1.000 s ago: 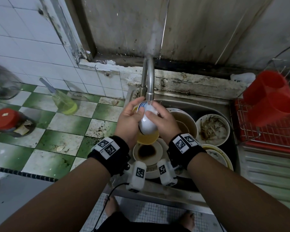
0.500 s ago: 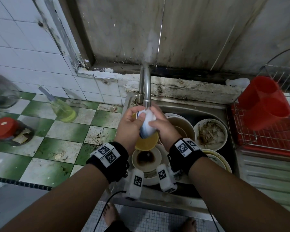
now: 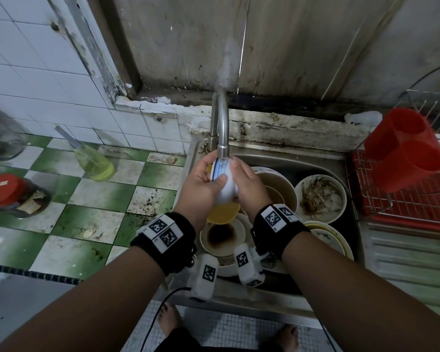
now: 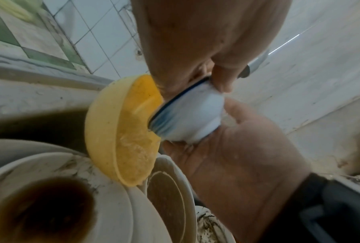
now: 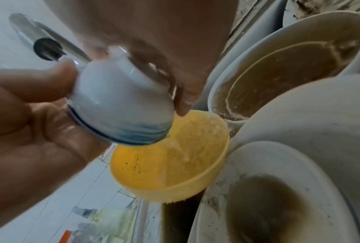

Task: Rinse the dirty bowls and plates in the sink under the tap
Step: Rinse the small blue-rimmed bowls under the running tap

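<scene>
A small white bowl [image 3: 226, 185] with a blue rim lies tipped on its side right under the tap spout [image 3: 223, 148], and water runs over it. My left hand [image 3: 200, 185] grips it at the rim, thumb across its side. My right hand [image 3: 248, 186] cups its base with curled fingers. In the left wrist view the small white bowl [image 4: 192, 115] sits between both palms. In the right wrist view water drips off the small white bowl [image 5: 121, 102] into a yellow bowl [image 5: 170, 166] below it.
The steel sink [image 3: 297, 158] holds several dirty dishes: a yellow bowl [image 3: 222, 212], a brown-stained bowl [image 3: 222, 238], a large bowl of murky water [image 3: 277, 191] and a plate of scraps [image 3: 320, 195]. A red rack [image 3: 404, 199] stands at the right; a soap bottle [image 3: 94, 163] lies on the tiled counter.
Both hands stay under the tap with the small bowl. The bowl has turned a little in my hands, its rim now further to the left.
</scene>
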